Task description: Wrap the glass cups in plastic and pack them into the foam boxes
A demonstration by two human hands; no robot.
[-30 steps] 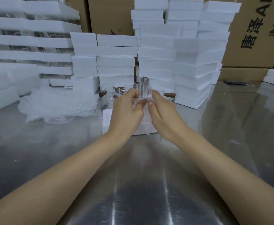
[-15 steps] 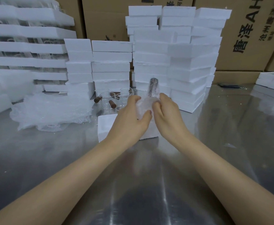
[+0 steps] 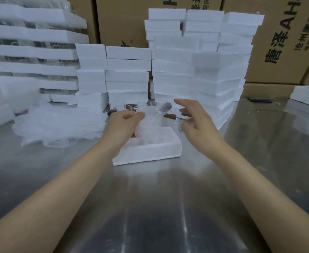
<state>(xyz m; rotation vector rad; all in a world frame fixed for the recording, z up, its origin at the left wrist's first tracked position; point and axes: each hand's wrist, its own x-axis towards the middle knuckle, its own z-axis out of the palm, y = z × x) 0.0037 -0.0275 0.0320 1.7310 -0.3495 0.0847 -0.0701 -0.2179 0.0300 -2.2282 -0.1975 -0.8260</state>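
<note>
From close by, the steel surface (image 3: pixel 150 207) runs shiny between the two forearms, and a wide stretch of it lies open to the right of the right arm. Further in sits a white foam box (image 3: pixel 150 152), lid off, with its long side facing the person and its near wall free of both arms.

Over its left half, the left hand (image 3: pixel 121 125) has its grip closed round the wrapped cup (image 3: pixel 150 123), fingers curled into crinkled clear plastic. The bundle looks cloudy and whitish and sits tilted, with a dark brown handle end poking out at the upper right. It seems to sit in the mouth of the box, though the blur keeps me from saying whether it touches the foam. The right hand (image 3: pixel 195 123) hovers by the box's far right corner, fingers spread and loose, holding nothing and apart from the bundle.

Half a second ago both hands held the bundle upright with its handle pointing up. Now the right hand has let go, and the bundle has come lower and leaned over.

Just behind, bare cups (image 3: pixel 170 116) with brown handles stand on the surface, and loose plastic (image 3: pixel 58 123) is heaped at the left. Stacks of foam boxes (image 3: pixel 195 70) close off the back near the hands, with cartons (image 3: pixel 278 42) behind them.
</note>
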